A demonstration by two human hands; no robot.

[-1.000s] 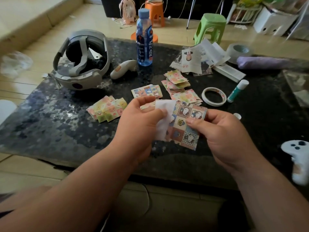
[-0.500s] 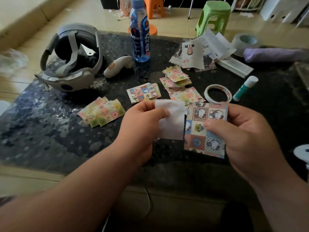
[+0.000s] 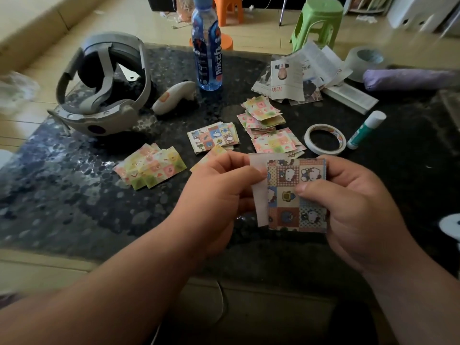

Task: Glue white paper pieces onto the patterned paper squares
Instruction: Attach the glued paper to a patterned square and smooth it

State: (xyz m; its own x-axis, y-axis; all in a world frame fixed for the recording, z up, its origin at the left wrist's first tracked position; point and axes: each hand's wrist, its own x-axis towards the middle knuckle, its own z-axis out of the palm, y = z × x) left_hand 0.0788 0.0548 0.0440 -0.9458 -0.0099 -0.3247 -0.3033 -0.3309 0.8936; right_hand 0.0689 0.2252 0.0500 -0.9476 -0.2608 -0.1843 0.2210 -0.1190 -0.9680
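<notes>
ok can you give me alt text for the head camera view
A person's left hand pinches a white paper piece and the right hand holds a cartoon-patterned paper square overlapping it, above a dark speckled table. Behind lie stacks of patterned squares, a tape roll, a glue stick, a water bottle and a headset.

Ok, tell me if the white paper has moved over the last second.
Yes. The white paper has slid right, toward the tape roll, and now lies mostly behind the patterned square.

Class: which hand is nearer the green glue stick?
Right. The right hand is in front of the glue stick; the left hand is farther left, past the patterned square.
</notes>
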